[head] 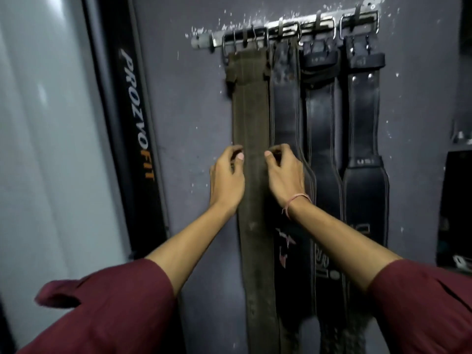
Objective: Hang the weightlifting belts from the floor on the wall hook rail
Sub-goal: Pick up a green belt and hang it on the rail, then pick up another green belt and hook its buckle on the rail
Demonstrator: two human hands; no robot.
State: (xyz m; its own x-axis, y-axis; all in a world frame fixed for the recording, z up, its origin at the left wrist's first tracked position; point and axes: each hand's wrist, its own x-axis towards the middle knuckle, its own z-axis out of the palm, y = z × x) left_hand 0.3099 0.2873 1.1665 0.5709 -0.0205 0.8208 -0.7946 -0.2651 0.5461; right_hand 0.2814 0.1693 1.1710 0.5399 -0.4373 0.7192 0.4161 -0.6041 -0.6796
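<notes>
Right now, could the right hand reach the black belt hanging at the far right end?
Probably yes. The right hand pinches the edge of the olive belt, so it must let go first, but the far-right black belt hangs uncovered on the same rail, with nothing in front.

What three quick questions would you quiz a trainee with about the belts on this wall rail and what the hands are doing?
1. True or false: the olive belt is the leftmost one on the hook rail.
2. Fill in: to its right hang ___ black belts.
3. What do the left hand and right hand grip? A) the olive belt's two edges B) the hook rail C) nothing

Key: 1 true; 2 three; 3 A
</notes>
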